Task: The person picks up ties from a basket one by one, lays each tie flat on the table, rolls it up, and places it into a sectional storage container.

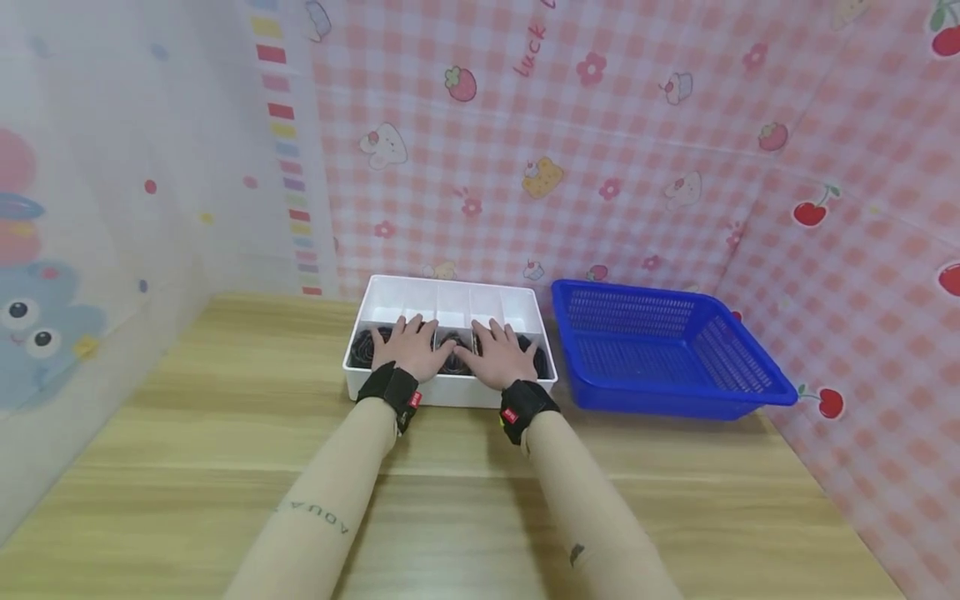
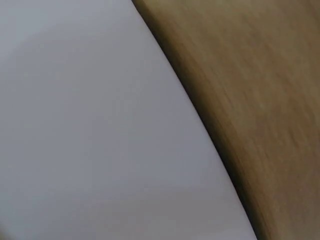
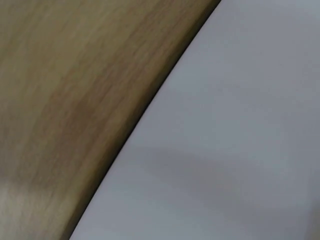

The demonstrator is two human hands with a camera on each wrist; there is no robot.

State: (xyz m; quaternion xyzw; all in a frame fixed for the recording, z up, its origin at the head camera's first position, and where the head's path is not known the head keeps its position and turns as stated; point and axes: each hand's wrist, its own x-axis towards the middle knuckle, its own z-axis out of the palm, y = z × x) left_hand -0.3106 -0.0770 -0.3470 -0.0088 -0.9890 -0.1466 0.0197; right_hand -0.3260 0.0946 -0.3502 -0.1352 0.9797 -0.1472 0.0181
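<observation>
A white divided box stands on the wooden table, with its back row of compartments showing bare white floors. In its front row lie coiled black cables, partly hidden under the hands. My left hand is laid over the front row on the left, fingers spread and straight. Beside it, my right hand lies over the front row on the right, its fingers also extended. The thumbs point toward each other above the middle coil. Both wrist views show only the box's smooth white wall and the table.
A blue plastic basket with perforated sides sits right of the box, close to it. Pink checked cloth hangs behind both, and patterned sheets close off the left and right sides. Wood-grain tabletop extends in front of the box and to its left.
</observation>
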